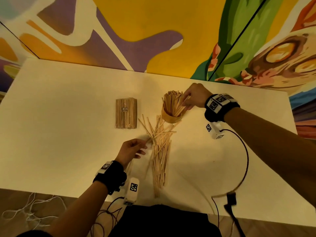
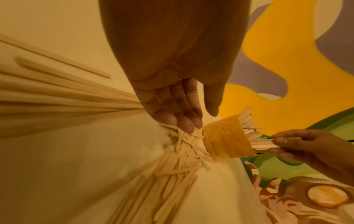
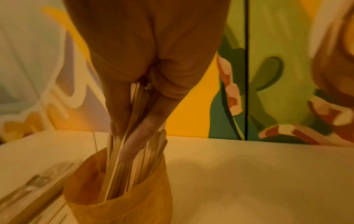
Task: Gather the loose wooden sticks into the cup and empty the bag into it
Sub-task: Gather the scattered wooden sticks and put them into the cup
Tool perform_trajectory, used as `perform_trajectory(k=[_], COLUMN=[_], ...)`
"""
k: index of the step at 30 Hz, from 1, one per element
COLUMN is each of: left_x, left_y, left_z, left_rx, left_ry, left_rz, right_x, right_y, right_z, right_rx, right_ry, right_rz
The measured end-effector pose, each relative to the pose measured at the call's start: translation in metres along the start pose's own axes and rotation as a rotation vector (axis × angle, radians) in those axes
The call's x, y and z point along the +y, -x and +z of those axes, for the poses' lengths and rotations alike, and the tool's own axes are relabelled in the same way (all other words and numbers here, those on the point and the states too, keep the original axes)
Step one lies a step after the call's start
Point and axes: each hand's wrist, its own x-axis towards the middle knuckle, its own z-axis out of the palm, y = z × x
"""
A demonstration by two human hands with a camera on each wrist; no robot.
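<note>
A tan cup (image 1: 171,116) stands mid-table, packed with upright wooden sticks (image 1: 172,100). My right hand (image 1: 186,103) reaches in from the right and pinches a small bundle of sticks (image 3: 132,115) whose lower ends are inside the cup (image 3: 122,197). A pile of loose sticks (image 1: 160,151) fans out on the table in front of the cup. My left hand (image 1: 136,149) is at the pile's left side, its straight fingertips (image 2: 188,127) touching the loose sticks (image 2: 191,145), thumb apart. The clear bag of sticks (image 1: 126,113) lies flat, left of the cup.
The white table (image 1: 68,117) backs onto a painted mural wall (image 1: 153,31). A black cable (image 1: 246,159) loops over the right front of the table. White thread (image 1: 25,214) lies on the floor at lower left.
</note>
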Motion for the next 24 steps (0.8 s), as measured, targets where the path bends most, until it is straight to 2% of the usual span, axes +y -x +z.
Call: perform_trajectory(k=[8, 15, 21, 24], left_x=[-0.017, -0.022, -0.027, -0.035], left_y=[0.015, 0.019, 0.020, 0.022], left_z=[-0.019, -0.028, -0.034, -0.043], left_rx=[0.019, 0.058, 0.116, 0.181], left_ry=[0.032, 0.019, -0.078, -0.275], left_rz=[-0.068, -0.084, -0.045, 0.002], right_x=[-0.019, -0.022, -0.020, -0.018], right_y=[-0.031, -0.035, -0.019, -0.008], right_z=[0.033, 0.042, 0.035, 0.035], right_rx=[-0.070, -0.050, 0.087, 0.168], right_ry=[0.332, 0.546, 0.497, 0.485], right_rz=[0.031, -0.041, -0.120, -0.185])
